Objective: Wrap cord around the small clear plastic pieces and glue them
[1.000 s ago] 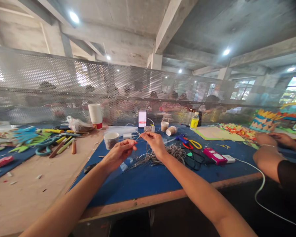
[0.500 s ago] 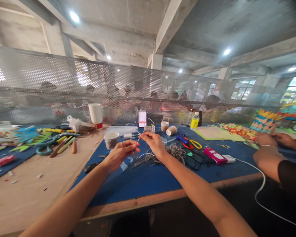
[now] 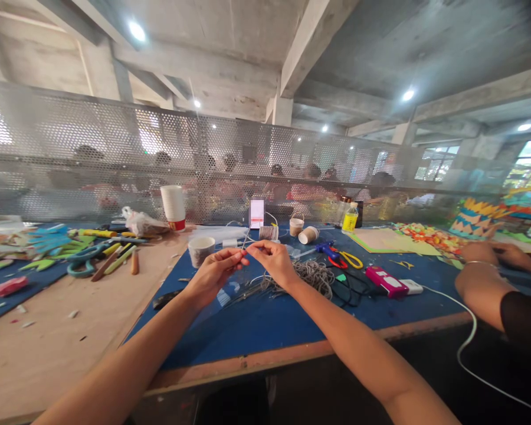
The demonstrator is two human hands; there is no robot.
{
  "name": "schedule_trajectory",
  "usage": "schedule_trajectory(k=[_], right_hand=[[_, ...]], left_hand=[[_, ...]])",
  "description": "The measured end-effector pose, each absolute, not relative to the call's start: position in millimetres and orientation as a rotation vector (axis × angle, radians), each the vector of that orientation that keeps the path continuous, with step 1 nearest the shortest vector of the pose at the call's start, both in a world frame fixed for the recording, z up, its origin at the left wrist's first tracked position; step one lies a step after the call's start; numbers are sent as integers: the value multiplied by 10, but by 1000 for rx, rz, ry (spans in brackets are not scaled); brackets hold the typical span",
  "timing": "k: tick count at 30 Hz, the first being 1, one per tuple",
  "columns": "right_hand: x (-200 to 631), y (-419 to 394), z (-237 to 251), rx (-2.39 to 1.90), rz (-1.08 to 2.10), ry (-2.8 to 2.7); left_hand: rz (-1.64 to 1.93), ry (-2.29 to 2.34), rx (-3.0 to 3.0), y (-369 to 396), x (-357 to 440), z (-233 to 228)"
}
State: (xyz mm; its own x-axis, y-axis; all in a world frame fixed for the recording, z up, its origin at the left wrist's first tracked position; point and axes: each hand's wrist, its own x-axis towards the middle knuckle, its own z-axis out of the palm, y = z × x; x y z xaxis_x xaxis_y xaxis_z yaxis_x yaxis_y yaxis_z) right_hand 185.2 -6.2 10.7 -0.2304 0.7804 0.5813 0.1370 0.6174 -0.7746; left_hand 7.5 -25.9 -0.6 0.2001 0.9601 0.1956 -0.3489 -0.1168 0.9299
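Pinching thin wire (image 3: pixel 246 239) — both hands

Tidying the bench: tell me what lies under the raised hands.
Under the left hand and right hand, a tangle of grey cord and thin wires rests on the blue mat. The hands hide part of the tangle.

Both bare forearms reach forward and converge. The left hand (image 3: pixel 215 273) is curled, thumb and forefinger pinched together. The right hand (image 3: pixel 272 261) sits just beside it, fingertips (image 3: pixel 251 250) pinched and nearly meeting the left's, wrist slightly bent.
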Motion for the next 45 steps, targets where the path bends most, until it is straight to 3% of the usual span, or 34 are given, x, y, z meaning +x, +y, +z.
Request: schedule_trajectory(k=[13, 27, 45], right_hand=[[1801, -104, 64, -766, 692, -1736], [1788, -109, 40, -766, 641, -1781], [1699, 54, -101, -697, 1018, -1544]], left_hand=[[1486, 847, 1433, -345, 174, 0], [1427, 827, 1157, -274, 129, -52], [1610, 910, 1469, -325, 273, -72]])
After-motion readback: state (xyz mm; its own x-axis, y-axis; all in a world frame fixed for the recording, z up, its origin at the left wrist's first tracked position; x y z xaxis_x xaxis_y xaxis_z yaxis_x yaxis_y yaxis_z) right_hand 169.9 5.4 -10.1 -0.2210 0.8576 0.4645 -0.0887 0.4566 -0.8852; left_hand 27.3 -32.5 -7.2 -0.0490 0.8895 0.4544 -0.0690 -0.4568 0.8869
